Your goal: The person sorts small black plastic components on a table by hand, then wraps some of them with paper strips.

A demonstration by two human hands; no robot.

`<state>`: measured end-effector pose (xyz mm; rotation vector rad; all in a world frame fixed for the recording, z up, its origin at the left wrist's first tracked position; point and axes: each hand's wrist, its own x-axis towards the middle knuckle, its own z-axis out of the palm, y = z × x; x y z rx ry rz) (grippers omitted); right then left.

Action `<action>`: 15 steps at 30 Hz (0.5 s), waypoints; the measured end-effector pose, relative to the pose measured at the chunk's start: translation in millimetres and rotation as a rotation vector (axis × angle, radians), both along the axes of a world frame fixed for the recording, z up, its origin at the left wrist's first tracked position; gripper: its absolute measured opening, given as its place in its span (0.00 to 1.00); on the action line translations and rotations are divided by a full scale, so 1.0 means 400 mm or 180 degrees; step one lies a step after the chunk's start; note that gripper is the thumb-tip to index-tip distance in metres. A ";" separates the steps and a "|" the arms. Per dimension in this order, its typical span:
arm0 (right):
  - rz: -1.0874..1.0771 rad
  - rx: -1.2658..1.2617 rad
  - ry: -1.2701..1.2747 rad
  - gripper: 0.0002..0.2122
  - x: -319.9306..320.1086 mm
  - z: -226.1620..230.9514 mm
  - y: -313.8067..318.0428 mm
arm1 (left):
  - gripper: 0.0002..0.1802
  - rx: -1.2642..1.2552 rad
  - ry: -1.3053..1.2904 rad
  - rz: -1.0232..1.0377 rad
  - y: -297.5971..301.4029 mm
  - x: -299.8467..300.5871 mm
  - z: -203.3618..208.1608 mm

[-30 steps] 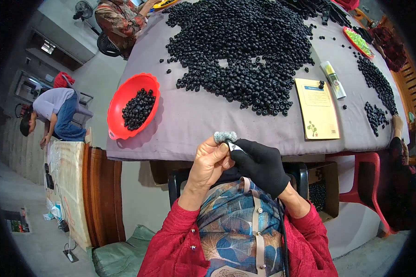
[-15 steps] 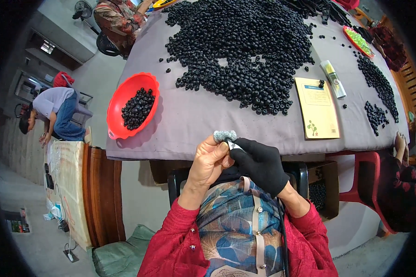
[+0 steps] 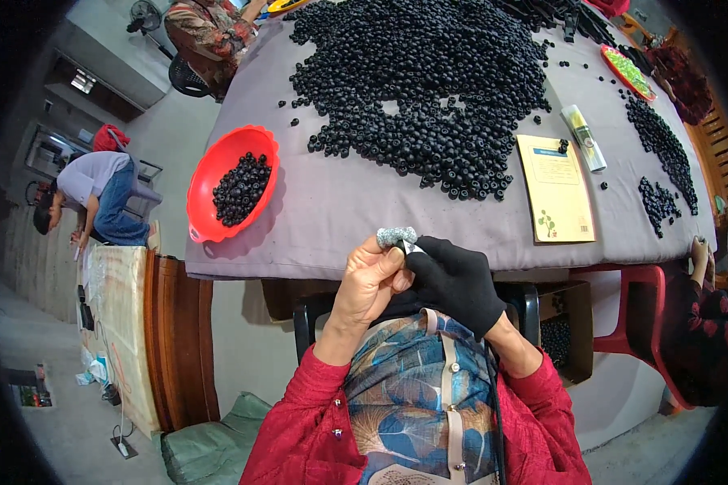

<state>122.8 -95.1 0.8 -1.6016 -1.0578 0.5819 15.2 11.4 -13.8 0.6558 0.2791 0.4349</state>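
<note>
My left hand (image 3: 362,284) is bare and pinched closed just in front of the table's near edge. A grey speckled wrap (image 3: 395,236) appears to cover its index finger. Under that wrap, at the thumb tip, a small dark piece shows, too hidden to name. My right hand (image 3: 464,284), in a black glove, is closed around a small pale, pointed, blade-like tool (image 3: 412,246). The tool's tip meets the left fingertips. Beyond my hands lies a large heap of small black round pieces (image 3: 421,89) with hollow centres.
A red scalloped bowl (image 3: 205,182) holding more black pieces stands left on the grey-covered table (image 3: 332,218). To the right lie a yellow booklet (image 3: 560,194) and a pale tube (image 3: 584,141). A red chair (image 3: 662,311) is at the right. Other people sit around the table; one bends over far left.
Both hands stay together, shifting very slightly. The pale tool has turned a little against the left fingertips.
</note>
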 end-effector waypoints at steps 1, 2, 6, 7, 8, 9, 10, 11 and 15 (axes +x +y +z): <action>0.0004 -0.0001 0.0000 0.11 0.001 0.000 0.000 | 0.08 -0.0034 0.0037 0.0016 -0.001 0.002 0.003; 0.0015 0.0042 0.0133 0.11 0.001 0.000 0.000 | 0.08 -0.0034 0.0036 0.0022 0.000 0.003 0.002; 0.0138 0.0107 0.0482 0.13 0.009 -0.006 -0.005 | 0.09 -0.0107 -0.0096 -0.0010 0.000 0.006 -0.008; 0.0145 0.0106 0.0478 0.13 0.014 -0.010 -0.005 | 0.09 -0.0173 -0.0174 -0.0022 -0.002 0.007 -0.009; 0.0174 0.0434 -0.0343 0.15 0.019 -0.015 -0.003 | 0.09 -0.0175 -0.0180 -0.0015 -0.004 0.009 -0.008; 0.0207 0.0760 -0.1158 0.18 0.023 -0.019 -0.002 | 0.09 -0.0229 -0.0095 0.0002 -0.008 0.009 -0.008; 0.0219 0.0758 -0.1157 0.18 0.025 -0.021 -0.002 | 0.09 -0.0285 -0.0010 0.0018 -0.012 0.011 -0.009; 0.0190 0.0509 -0.0582 0.20 0.026 -0.024 -0.002 | 0.09 -0.0291 -0.0011 0.0028 -0.018 0.012 -0.010; 0.0364 0.0164 -0.0268 0.22 0.030 -0.008 0.002 | 0.07 0.0101 0.0214 -0.0107 -0.039 0.012 -0.011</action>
